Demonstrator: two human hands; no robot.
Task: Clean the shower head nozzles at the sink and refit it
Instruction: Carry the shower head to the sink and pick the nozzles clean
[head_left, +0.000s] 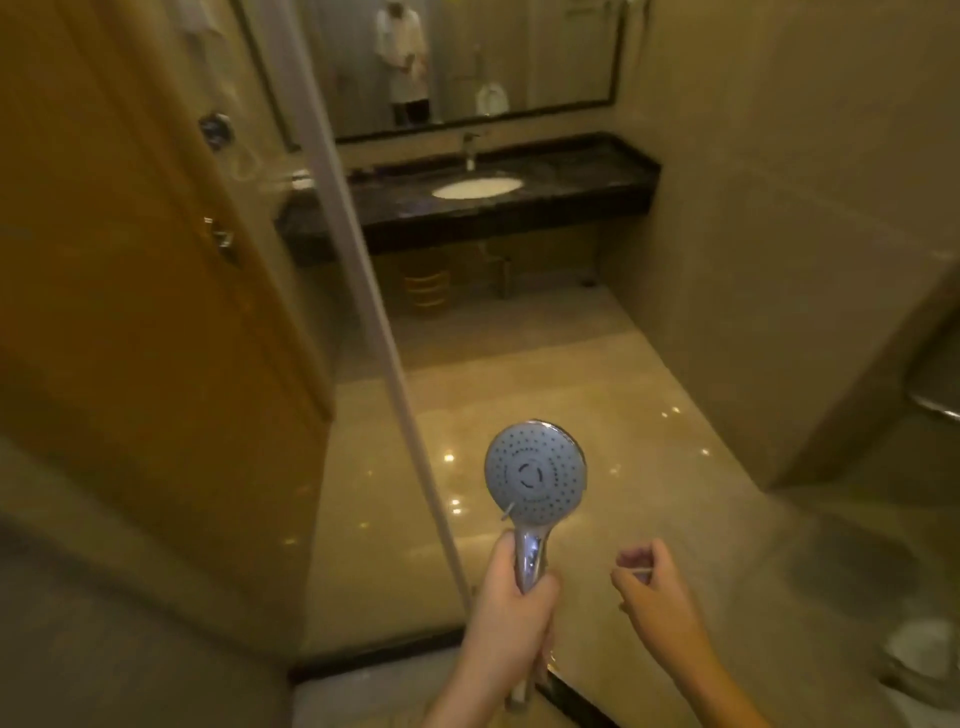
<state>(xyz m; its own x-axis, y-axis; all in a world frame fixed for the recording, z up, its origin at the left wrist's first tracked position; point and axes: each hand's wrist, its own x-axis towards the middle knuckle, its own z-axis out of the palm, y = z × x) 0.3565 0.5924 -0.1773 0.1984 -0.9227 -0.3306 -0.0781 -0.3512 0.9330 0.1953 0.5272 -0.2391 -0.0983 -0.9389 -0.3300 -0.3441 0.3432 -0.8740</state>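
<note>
While my left hand (511, 582) grips the chrome handle of the shower head (535, 470), its nozzle face is turned up toward me, held over the glossy floor (597, 415). My right hand (649, 582) pinches a thin pale stick (636, 571). Well ahead, the white sink (477, 187) sits in the dark counter (582, 182), its basin showing nothing inside.

The left hand (511, 577) is raised in front, fingers wrapped round a chrome handle, forearm bare. The right hand (647, 582) hovers beside it, fingers curled, pinching a thin pale stick.
</note>
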